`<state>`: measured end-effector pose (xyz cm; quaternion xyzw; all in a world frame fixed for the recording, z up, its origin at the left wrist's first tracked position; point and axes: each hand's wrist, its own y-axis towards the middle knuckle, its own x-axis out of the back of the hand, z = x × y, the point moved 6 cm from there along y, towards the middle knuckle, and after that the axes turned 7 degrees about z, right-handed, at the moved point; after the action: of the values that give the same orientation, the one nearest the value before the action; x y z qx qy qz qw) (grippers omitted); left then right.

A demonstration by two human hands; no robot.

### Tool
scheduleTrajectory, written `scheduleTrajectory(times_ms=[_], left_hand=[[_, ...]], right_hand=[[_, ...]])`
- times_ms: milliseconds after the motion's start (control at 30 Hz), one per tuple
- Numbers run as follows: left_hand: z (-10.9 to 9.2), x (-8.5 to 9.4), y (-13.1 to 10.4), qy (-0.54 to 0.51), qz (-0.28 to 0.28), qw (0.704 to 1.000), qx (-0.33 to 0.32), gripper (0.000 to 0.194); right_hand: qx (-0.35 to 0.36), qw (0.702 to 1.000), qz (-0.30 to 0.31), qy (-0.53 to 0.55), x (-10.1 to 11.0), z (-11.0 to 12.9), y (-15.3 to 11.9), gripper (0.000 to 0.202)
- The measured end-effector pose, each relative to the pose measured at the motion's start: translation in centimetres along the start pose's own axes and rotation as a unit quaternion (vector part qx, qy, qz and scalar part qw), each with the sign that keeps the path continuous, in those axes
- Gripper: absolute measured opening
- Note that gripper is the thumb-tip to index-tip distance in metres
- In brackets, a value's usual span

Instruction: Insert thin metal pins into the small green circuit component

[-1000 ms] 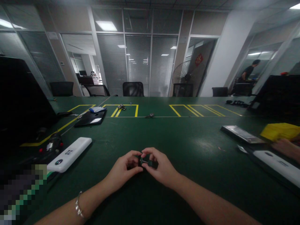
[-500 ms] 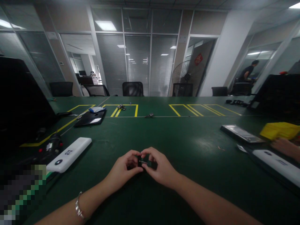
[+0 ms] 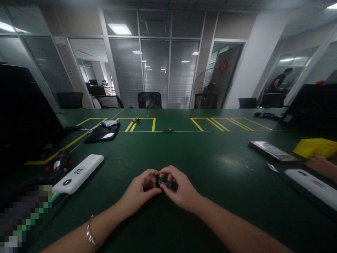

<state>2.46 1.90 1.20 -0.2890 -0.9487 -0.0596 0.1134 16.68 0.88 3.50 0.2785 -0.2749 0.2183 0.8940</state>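
Note:
Both hands meet at the front middle of the green table, fingertips almost touching. My left hand [image 3: 142, 186] is closed, thumb and forefinger curled round the left side of a small dark piece. My right hand [image 3: 179, 188] is closed on the other side, gripping the same small dark green piece with a thin metal rod [image 3: 165, 183]. The rod lies roughly level between the hands. Fingers cover much of the piece, and its exact kind cannot be made out.
White power banks [image 3: 79, 174] lie left and right. A black folder [image 3: 102, 133], small metal parts [image 3: 168, 130] and yellow tape lines are farther back. Beside a yellow block [image 3: 314, 147] at right is another person's hand [image 3: 322, 167]. A dark monitor [image 3: 23, 116] stands left.
The rod and dark piece have turned slightly between the fingers. Both hands stay in nearly the same place; the view has shifted a touch.

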Motion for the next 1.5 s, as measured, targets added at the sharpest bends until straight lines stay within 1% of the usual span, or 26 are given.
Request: scheduleTrajectory(times_ms=[267, 433, 600, 800, 1033, 1233, 1333, 1500], left_hand=[[-0.03, -0.04, -0.03, 0.004, 0.008, 1.0, 0.004, 0.035], [-0.2, -0.09, -0.11, -0.005, 0.0, 1.0, 0.009, 0.035], [-0.26, -0.09, -0.11, -0.006, -0.001, 1.0, 0.001, 0.034], [-0.35, -0.06, -0.16, -0.001, 0.002, 1.0, 0.006, 0.034], [0.11, 0.05, -0.04, -0.016, -0.004, 1.0, -0.003, 0.035], [0.02, 0.09, 0.03, -0.057, -0.003, 0.998, -0.005, 0.024], [-0.28, 0.04, 0.04, -0.077, 0.001, 0.997, -0.017, 0.023], [-0.34, 0.03, 0.07, -0.063, 0.004, 0.998, -0.03, 0.02]], right_hand=[[0.006, 1.0, 0.004, -0.001, -0.17, 0.06, -0.05, 0.037], [0.002, 1.0, -0.004, 0.001, -0.09, 0.13, -0.09, 0.038], [0.005, 1.0, -0.009, -0.003, 0.03, 0.28, -0.13, 0.037], [0.001, 1.0, -0.004, -0.007, 0.01, 0.29, -0.1, 0.037], [0.001, 1.0, -0.007, -0.019, 0.04, 0.16, -0.01, 0.036], [0.012, 1.0, 0.0, -0.019, -0.16, 0.31, -0.02, 0.034], [0.011, 1.0, 0.01, -0.023, -0.3, 0.46, -0.02, 0.033], [0.015, 0.999, 0.02, -0.026, -0.3, 0.82, 0.07, 0.032]])
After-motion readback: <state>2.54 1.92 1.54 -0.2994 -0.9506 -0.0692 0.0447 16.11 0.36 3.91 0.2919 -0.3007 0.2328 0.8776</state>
